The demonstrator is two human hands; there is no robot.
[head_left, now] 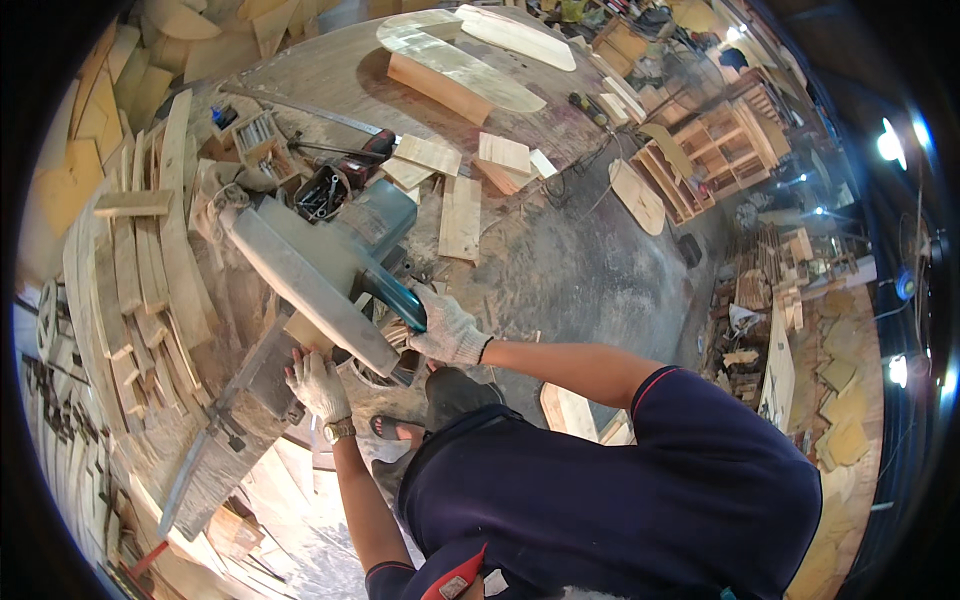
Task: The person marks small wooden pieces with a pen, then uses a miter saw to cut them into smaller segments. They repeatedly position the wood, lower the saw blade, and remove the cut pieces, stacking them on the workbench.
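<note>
Dusty brown-grey surface fills the upper middle of the frame; can't tell if it's bench or floor. Pale rounded boards lie at the top, wood strips stack at left. Workshop behind: wooden cabinet with open compartments upper right, lit lamps at far right.

Containers: divided wooden tray upper left holds small metal pieces, too small to tell; next to it, a dark box with metal hand tools in it.

Your teal-and-grey power saw sits left of centre. Your gloved right hand is wrapped around its teal handle, fingers closed. Your gloved left hand, lower down, is partly spread, fingertips at a pale board beside the saw's long guard; can't tell if it's gripping.
</note>
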